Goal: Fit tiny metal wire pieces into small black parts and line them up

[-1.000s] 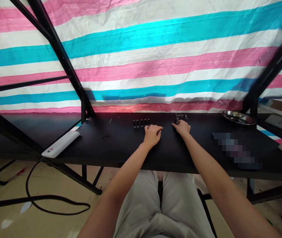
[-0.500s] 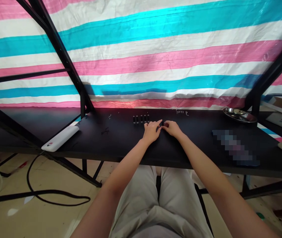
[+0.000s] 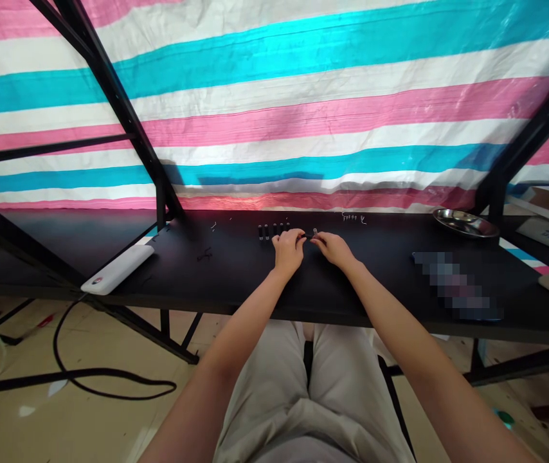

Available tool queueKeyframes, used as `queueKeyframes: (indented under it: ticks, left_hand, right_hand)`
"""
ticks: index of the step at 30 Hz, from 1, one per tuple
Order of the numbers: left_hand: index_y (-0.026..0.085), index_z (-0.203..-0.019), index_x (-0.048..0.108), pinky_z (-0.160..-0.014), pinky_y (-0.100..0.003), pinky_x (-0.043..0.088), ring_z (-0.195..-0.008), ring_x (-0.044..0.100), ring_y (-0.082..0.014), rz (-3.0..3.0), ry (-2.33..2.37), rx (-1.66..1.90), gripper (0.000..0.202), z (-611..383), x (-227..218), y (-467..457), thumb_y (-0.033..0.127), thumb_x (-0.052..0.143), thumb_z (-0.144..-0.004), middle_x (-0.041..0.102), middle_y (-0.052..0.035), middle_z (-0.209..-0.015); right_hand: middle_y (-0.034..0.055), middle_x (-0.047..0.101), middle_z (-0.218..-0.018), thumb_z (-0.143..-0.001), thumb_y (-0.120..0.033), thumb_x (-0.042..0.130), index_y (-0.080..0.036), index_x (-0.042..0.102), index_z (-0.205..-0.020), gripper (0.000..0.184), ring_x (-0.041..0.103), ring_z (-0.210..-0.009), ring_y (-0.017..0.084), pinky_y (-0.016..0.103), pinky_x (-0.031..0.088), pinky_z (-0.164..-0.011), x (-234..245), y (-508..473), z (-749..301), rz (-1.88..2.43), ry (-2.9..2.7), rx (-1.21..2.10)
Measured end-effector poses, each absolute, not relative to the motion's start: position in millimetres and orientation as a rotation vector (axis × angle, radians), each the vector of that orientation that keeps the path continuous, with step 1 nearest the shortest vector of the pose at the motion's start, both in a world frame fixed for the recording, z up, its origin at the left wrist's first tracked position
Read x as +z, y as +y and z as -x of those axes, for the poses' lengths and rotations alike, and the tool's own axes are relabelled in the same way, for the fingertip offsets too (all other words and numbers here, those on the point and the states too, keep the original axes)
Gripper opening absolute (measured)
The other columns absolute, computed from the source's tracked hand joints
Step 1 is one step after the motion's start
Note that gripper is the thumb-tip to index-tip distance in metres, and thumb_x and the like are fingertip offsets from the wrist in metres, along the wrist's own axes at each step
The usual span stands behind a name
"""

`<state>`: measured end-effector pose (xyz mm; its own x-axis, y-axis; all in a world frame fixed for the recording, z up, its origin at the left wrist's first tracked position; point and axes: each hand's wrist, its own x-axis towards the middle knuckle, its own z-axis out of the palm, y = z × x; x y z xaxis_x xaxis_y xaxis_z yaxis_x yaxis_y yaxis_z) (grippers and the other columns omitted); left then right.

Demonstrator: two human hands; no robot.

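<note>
Over the black table (image 3: pixel 236 276), both hands are close together in front of me. My right hand (image 3: pixel 336 249) pinches a small dark cylinder with a pale end (image 3: pixel 315 231), which stands up from the fingertips. My left hand (image 3: pixel 288 254) is closed at the fingertips just to its left; a thin dark piece (image 3: pixel 307 236) shows between the two hands, too small to name. Beyond my left hand, several small black cylinders with pale ends (image 3: pixel 260 232) stand in a row, the right ones partly hidden by the fingers.
Small white curved bits (image 3: pixel 351 218) lie along the back edge. Thin dark scraps (image 3: pixel 204 254) are at left, near a white power-bank-like block (image 3: pixel 119 270) with a cable. At right are a shiny metal dish (image 3: pixel 467 224) and a blurred flat object (image 3: pixel 458 286). Black frame posts (image 3: pixel 130 122) flank the table.
My left hand has drawn slightly left and its extended index finger has curled in. The dark cylinder's pale end now shows above my right fingertips.
</note>
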<state>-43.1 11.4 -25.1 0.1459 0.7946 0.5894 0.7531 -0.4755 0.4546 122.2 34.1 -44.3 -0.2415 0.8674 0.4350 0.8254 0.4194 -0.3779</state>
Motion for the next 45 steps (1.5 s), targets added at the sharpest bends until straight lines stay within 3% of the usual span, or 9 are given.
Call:
queueKeyframes:
  ticks: [6, 18, 35, 41, 45]
  left_hand:
    - [0.023, -0.100, 0.058, -0.087, -0.034, 0.030, -0.092, 0.057, -0.0161, -2.337, 1.554, 1.324, 0.017, 43, -22, 8, 0.025, 0.045, -0.090, 0.065, -0.0024, -0.099]
    - [0.022, -0.100, 0.057, -0.087, -0.033, 0.030, -0.089, 0.057, -0.0162, -2.305, 1.598, 1.349, 0.016, 44, -22, 9, 0.027, 0.046, -0.089, 0.066, -0.0025, -0.097]
    - [0.022, -0.094, 0.061, -0.085, -0.036, 0.029, -0.089, 0.056, -0.0168, -2.415, 1.518, 1.142, 0.014, 42, -28, 12, 0.031, 0.054, -0.086, 0.067, -0.0006, -0.091]
    - [0.024, -0.088, 0.066, -0.088, -0.041, 0.025, -0.097, 0.051, -0.0199, -2.680, 1.390, 1.010, 0.012, 44, 5, 28, 0.028, 0.055, -0.085, 0.064, -0.0025, -0.099]
    - [0.023, -0.077, 0.068, -0.090, -0.044, 0.023, -0.105, 0.045, -0.0246, -2.845, 1.328, 0.756, 0.006, 46, 40, 56, 0.019, 0.065, -0.076, 0.060, -0.0044, -0.099]
  right_hand:
    - [0.0059, 0.066, -0.097, -0.091, -0.033, 0.041, -0.021, 0.062, -0.099, 0.025, 0.060, -0.087, 0.017, 0.024, 0.039, -0.074, -43, 33, -125, 1.537, -2.144, 0.054]
    - [0.0062, 0.064, -0.103, -0.091, -0.031, 0.041, -0.022, 0.063, -0.104, 0.027, 0.058, -0.095, 0.018, 0.026, 0.041, -0.081, -42, 33, -126, 1.520, -2.137, 0.040]
    - [0.0065, 0.062, -0.091, -0.083, -0.026, 0.050, -0.018, 0.057, -0.112, 0.031, 0.057, -0.083, 0.018, 0.028, 0.043, -0.074, -39, 30, -124, 1.402, -2.155, -0.025]
    - [0.0045, 0.061, -0.088, -0.082, -0.029, 0.051, -0.018, 0.054, -0.117, 0.036, 0.057, -0.080, 0.017, 0.028, 0.043, -0.073, -41, 31, -127, 1.424, -2.080, 0.060]
    - [0.0044, 0.061, -0.093, -0.081, -0.030, 0.053, -0.018, 0.049, -0.123, 0.044, 0.057, -0.076, 0.015, 0.027, 0.044, -0.070, -44, 32, -128, 1.417, -2.045, 0.120]
